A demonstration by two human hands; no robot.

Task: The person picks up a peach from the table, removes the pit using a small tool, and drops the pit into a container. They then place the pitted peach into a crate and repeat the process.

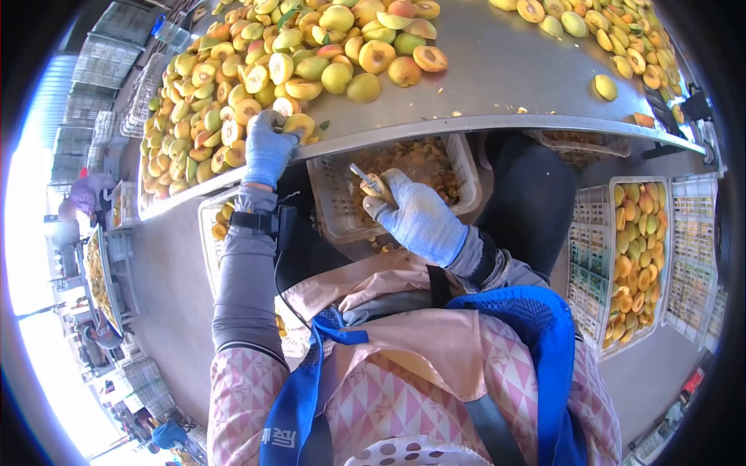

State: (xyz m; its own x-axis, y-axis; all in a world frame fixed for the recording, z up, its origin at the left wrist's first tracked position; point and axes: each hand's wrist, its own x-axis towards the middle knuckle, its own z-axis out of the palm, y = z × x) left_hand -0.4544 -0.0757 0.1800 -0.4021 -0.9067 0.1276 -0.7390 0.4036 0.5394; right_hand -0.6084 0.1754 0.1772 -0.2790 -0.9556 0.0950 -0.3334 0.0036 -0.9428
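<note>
We find the left hand, gloved, at the near edge of the metal tabletop, left of that edge's middle. Its fingers are bent against a yellow fruit piece lying just inside the edge; whether they pinch it, we cannot tell. We record the right hand, also gloved, closed round a small tool, whose metal shaft points away from the palm. This hand is below the near edge, above a pale crate containing brownish pieces. We note a large heap of cut fruit covering the tabletop's left end and reaching its near edge. A second heap occupies the far right corner, with one fruit piece apart from it, nearer the near edge. To the right, below the tabletop, we observe a filled fruit crate.
</note>
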